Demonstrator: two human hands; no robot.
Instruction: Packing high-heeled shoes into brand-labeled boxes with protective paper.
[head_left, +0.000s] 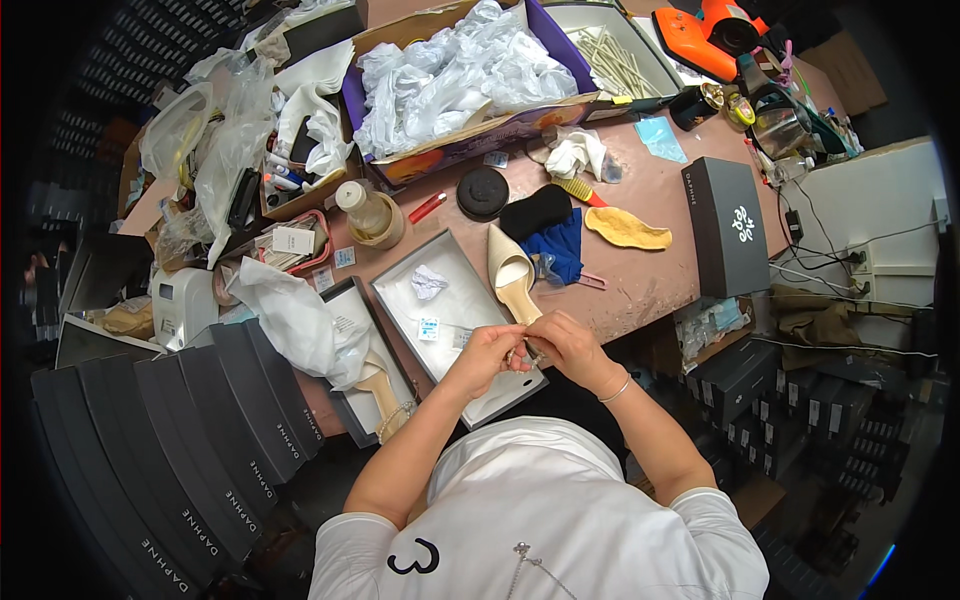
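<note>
A cream pointed shoe lies toe-away over the right edge of an open grey shoe box. At its heel end, my left hand and my right hand meet with fingers pinched together. Between them is what looks like the shoe's thin ankle strap; its details are mostly covered by my fingers. Inside the box are crumpled paper and a small white-and-blue packet. The matching shoe, with a chain-like strap, rests in a dark box part at the left, beside white wrapping.
A large carton of plastic bags stands at the back. A black sponge, blue cloth, yellow cloth and round black tin lie beyond the shoe. Dark shoe boxes line the left; another box stands right.
</note>
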